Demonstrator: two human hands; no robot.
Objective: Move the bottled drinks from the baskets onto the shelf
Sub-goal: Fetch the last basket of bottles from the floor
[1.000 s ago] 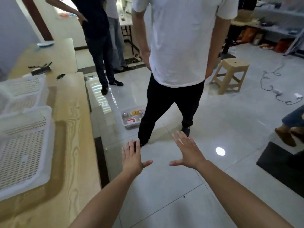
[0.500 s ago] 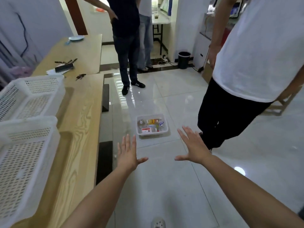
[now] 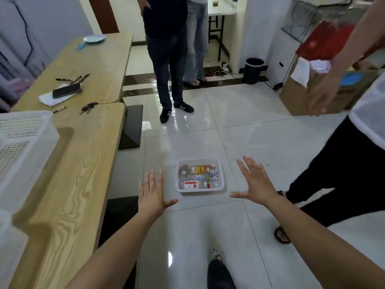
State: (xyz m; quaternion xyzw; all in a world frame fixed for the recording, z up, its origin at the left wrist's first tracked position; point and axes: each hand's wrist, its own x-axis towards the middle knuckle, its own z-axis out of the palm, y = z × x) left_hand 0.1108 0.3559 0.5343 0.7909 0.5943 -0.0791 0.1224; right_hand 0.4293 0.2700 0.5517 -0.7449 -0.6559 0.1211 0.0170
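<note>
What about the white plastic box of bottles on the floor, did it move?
No. The white plastic box of bottles sits on the same floor tile, beyond its near joint; only the camera turned.

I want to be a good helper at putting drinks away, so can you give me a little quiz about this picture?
1. True or false: the left hand is holding a bottle.
2. Where is the basket with the bottled drinks? A) on a chair B) on the floor C) in someone's arms
3. What colour is the bin by the far wall?
Key: 1 false, it is open and empty, and so is the right hand. 2 B. 3 black.
</note>
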